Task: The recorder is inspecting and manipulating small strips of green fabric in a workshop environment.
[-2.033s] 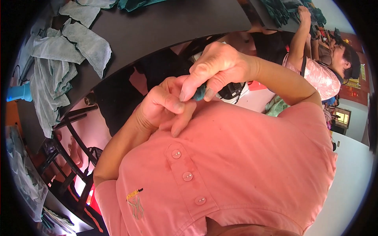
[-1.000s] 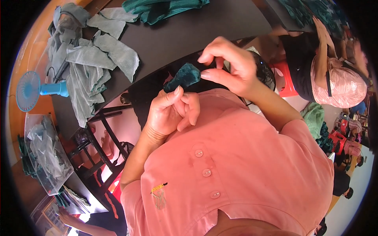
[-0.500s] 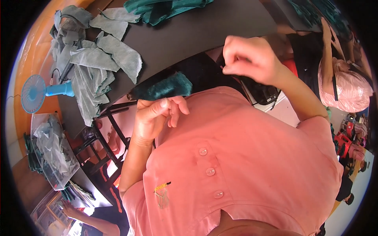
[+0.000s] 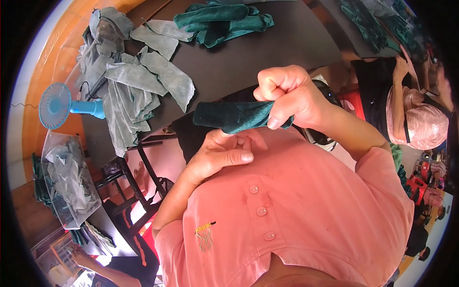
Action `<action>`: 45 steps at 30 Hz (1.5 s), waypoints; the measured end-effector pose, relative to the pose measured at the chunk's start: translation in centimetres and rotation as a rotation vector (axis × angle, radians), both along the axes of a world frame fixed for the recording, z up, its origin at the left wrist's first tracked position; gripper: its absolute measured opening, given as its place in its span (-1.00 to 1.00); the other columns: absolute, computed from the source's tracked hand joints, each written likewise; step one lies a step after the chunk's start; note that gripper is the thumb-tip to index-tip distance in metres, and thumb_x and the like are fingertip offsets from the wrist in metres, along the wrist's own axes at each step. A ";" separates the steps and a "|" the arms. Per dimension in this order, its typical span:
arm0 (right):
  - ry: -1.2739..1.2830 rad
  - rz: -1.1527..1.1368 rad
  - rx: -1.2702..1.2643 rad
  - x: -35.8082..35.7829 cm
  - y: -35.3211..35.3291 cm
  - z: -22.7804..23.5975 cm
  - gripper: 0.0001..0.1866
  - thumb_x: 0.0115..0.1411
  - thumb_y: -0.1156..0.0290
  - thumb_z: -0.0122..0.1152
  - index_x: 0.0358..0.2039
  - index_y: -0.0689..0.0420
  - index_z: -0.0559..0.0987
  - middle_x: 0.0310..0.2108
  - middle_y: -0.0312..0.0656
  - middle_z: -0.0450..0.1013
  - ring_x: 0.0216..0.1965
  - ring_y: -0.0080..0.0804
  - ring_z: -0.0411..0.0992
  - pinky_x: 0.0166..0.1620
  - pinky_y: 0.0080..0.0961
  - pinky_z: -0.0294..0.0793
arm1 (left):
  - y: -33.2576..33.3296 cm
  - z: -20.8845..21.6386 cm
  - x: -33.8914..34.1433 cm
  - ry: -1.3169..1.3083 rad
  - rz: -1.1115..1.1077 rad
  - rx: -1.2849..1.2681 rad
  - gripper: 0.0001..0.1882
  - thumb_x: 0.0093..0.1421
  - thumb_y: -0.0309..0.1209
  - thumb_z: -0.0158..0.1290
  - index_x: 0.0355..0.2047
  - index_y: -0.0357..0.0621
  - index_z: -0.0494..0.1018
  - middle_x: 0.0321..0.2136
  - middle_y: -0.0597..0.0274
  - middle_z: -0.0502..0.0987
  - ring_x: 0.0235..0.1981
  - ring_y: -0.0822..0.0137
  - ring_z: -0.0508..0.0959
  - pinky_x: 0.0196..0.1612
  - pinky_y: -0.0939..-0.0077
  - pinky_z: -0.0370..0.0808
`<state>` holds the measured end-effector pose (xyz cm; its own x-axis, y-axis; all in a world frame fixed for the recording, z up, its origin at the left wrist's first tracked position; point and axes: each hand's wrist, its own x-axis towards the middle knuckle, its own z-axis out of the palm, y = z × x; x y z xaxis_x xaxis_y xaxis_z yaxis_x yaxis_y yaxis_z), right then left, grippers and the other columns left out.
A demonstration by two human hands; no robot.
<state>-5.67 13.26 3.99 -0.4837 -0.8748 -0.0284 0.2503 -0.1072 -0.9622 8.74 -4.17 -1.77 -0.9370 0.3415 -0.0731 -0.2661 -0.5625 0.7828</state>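
A narrow piece of dark green velvet cloth (image 4: 234,116) stretches across in front of my chest. Its right end is gripped in my right hand (image 4: 296,98), thumb pressed over the fabric and fingers curled. Just under the cloth's lower edge is my left hand (image 4: 217,155), its thumb out to the right and its fingers loosely bent and apart. The left fingertips are partly hidden at the cloth. Beyond my hands, a heap of grey-green fabric pieces (image 4: 136,79) spreads over the left of the dark table (image 4: 229,67). Folded green velvet pieces (image 4: 222,21) lie at its far side.
A blue fan (image 4: 55,106) stands left of the fabric heap. Below it is a clear bin (image 4: 71,182) of grey cloth. A black metal frame (image 4: 131,179) stands under the table. Other people work at the right (image 4: 413,112) and lower left (image 4: 112,270).
The green velvet, earlier low near my lap, is now raised and held in my right hand. My right hand has come down and left; my left hand has shifted right and its thumb has extended.
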 end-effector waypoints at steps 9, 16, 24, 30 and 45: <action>0.187 -0.275 -0.040 -6.4 3.1 3.6 -0.69 -0.35 0.65 0.14 -0.65 0.07 0.20 -0.62 -0.37 0.09 -0.64 -0.58 0.15 -0.62 -0.57 0.18 | -3.8 -0.5 1.2 0.255 0.048 -0.392 -0.26 0.07 -0.68 0.13 0.29 -0.07 0.23 -0.14 0.19 0.52 -0.35 0.52 0.41 -0.23 0.65 0.37; 0.618 0.170 0.178 -6.1 0.2 7.9 -0.61 -0.32 0.56 0.23 -0.63 0.06 0.14 -0.61 -0.40 0.07 -0.53 -0.58 0.06 -0.44 -0.58 0.01 | -3.8 7.5 -6.4 0.521 0.310 -0.622 -0.11 -0.29 -0.60 -0.04 0.23 -0.21 0.28 0.03 0.10 0.45 0.13 0.27 0.37 0.12 0.37 0.32; 0.882 0.377 -0.461 -8.8 1.1 8.2 -0.71 -0.16 0.76 0.26 -0.51 0.15 0.35 -0.53 -0.40 0.29 -0.51 -0.72 0.28 -0.43 -0.74 0.20 | -3.4 7.5 -9.7 0.076 -0.129 -0.285 -0.29 -0.33 -0.52 -0.06 -0.01 -0.48 0.40 -0.29 -0.14 0.57 -0.24 0.12 0.58 -0.04 0.33 0.48; 0.365 -0.255 0.045 -7.5 2.8 5.5 -0.65 -0.37 0.62 0.19 -0.60 0.05 0.21 -0.60 -0.37 0.15 -0.54 -0.56 0.13 -0.45 -0.59 0.07 | -2.3 7.6 -9.0 -0.037 0.340 -0.660 -0.88 -0.12 -0.65 -0.13 -0.63 -0.37 0.43 -0.70 0.14 0.44 -0.75 0.39 0.43 -0.65 0.56 0.36; 1.318 -0.384 0.485 -14.0 -0.8 0.0 -0.79 -0.05 0.56 0.19 -0.34 0.09 0.47 -0.56 -0.25 0.44 -0.54 -0.32 0.43 -0.44 -0.32 0.31 | -8.0 4.6 -11.8 0.610 0.598 -1.586 -0.64 0.00 -0.59 0.01 -0.13 -0.27 0.49 -0.37 0.15 0.54 -0.44 0.38 0.52 -0.42 0.57 0.43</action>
